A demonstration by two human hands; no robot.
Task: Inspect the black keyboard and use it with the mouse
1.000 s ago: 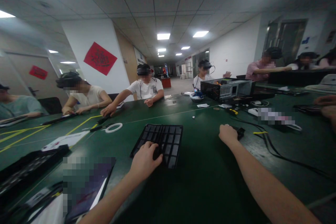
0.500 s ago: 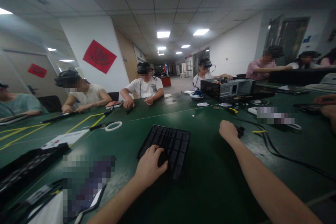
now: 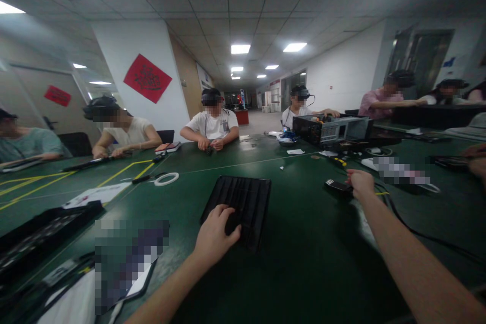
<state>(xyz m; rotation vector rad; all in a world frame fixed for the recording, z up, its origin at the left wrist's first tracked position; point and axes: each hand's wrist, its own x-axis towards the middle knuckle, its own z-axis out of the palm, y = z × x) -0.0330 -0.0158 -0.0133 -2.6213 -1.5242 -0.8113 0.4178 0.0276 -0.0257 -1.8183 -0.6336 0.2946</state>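
My left hand (image 3: 217, 233) is closed at the near left part of a black tray with ridged compartments (image 3: 248, 195). Its thumb and fingers curl around a dark area, and I cannot tell whether a separate piece sits there. Over to the right, my right hand (image 3: 361, 182) has its fingers pinched together. They are beside the end of a small flat black part with pale slots (image 3: 336, 186). Whether the fingertips grip that part or something smaller is hidden. Both forearms reach in from the bottom of the view over the green table (image 3: 299, 243).
Black cables (image 3: 406, 228) run right of my right hand. An open computer case (image 3: 334, 129) stands farther back. At left are a roll of white tape (image 3: 166, 178), a long black tray (image 3: 49, 233) and a blurred packet (image 3: 132, 263). Several people sit around the table.
My right hand has moved right and slightly up, uncovering the pale-slotted end of the small black part. The compartment tray now shows at a different tilt under my left hand.
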